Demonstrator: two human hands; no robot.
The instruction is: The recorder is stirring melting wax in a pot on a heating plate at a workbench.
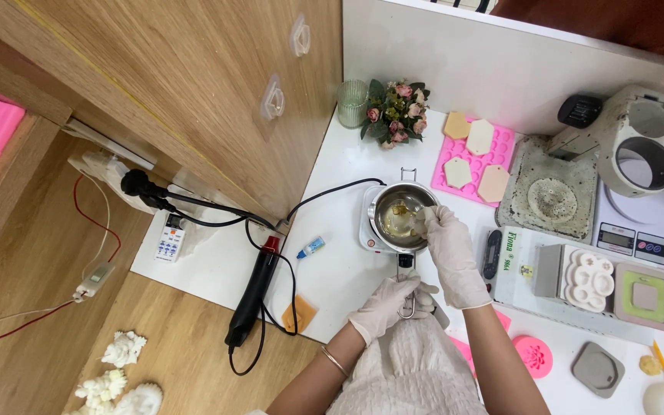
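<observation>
A small steel pot [393, 201] sits on a white hot plate [368, 234] on the white table, with clear liquid and yellowish bits inside. My left hand [388, 304], in a white glove, grips the pot's handle [404, 270] near the table's front edge. My right hand [447, 246], also gloved, reaches over the pot's right rim with its fingertips pinched just above the liquid; whether something thin is held there is too small to tell.
A pink mould tray [505, 151] with beige hexagon pieces lies behind the pot. A black heat gun [253, 296], a small blue-capped bottle [310, 247] and cables lie left. A flower bunch [397, 111], a scale [630, 240] and silicone moulds [589, 278] stand right.
</observation>
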